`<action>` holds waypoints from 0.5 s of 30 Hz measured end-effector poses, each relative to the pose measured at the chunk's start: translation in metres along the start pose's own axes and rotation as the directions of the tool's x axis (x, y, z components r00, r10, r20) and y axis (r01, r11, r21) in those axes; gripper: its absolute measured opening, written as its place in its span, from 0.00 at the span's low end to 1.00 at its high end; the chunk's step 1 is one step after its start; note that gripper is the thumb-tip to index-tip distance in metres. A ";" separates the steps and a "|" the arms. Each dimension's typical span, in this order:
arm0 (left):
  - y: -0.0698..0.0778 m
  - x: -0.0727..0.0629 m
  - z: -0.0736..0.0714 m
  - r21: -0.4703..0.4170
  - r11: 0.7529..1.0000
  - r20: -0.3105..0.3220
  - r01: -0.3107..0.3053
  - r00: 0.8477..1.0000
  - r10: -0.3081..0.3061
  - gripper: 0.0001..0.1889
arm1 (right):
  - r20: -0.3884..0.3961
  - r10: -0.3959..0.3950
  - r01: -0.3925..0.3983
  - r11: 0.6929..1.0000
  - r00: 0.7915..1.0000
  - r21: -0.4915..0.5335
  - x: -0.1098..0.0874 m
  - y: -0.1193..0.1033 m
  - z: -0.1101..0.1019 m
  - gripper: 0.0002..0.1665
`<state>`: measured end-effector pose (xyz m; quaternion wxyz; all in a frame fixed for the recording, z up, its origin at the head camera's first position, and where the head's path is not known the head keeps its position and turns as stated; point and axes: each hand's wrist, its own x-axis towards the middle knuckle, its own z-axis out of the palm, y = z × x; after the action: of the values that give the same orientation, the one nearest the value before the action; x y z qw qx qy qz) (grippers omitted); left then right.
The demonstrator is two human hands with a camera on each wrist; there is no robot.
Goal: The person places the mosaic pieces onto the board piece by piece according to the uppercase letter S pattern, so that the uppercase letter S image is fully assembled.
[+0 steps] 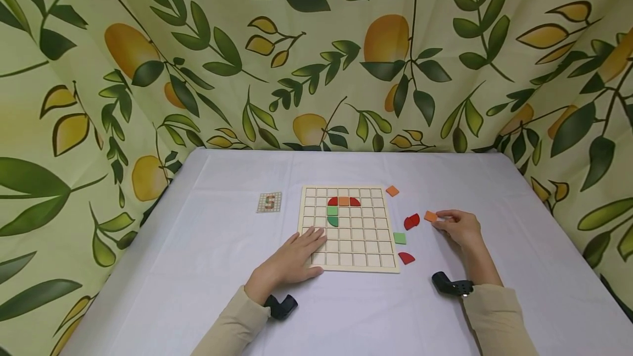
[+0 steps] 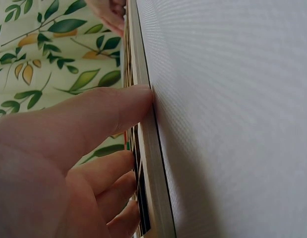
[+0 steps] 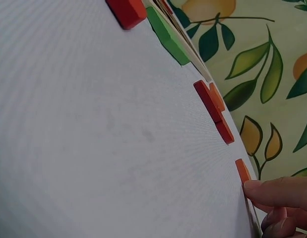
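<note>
A wooden grid board (image 1: 356,270) lies on the table. My left hand (image 1: 294,260) rests on its lower left corner, fingers spread over the cells and thumb (image 2: 128,101) at the near edge. On the board, an orange square (image 1: 343,201) sits between two red quarter-round tiles (image 1: 333,201); below the left one come a green square (image 1: 332,211) and a green quarter-round tile (image 1: 333,222). Right of the board, my right hand (image 1: 460,228) pinches an orange square tile (image 1: 431,216) by its edge, low over the cloth.
Loose tiles lie along the board's right side: an orange square (image 1: 392,191), overlapping red pieces (image 1: 411,221), a green square (image 1: 400,238) and a red quarter-round (image 1: 406,258). A small pattern card (image 1: 269,202) lies left of the board. A printed curtain (image 1: 316,70) hangs behind the table.
</note>
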<state>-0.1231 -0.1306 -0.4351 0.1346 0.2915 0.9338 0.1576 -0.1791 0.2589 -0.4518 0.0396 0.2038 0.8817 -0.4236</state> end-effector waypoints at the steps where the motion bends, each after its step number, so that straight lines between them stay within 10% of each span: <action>1: 0.000 0.000 0.000 -0.002 1.000 0.001 0.000 1.000 0.000 0.36 | -0.002 -0.005 0.005 1.000 1.000 0.003 0.000 0.000 0.000 0.25; 15: 0.000 0.000 -0.001 0.008 1.000 0.000 0.011 1.000 -0.011 0.35 | 0.025 -0.014 0.013 0.999 1.000 0.041 0.000 -0.004 0.000 0.25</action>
<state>-0.1232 -0.1304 -0.4345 0.1342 0.2869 0.9361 0.1531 -0.1805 0.2564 -0.4486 0.0436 0.1931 0.8737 -0.4444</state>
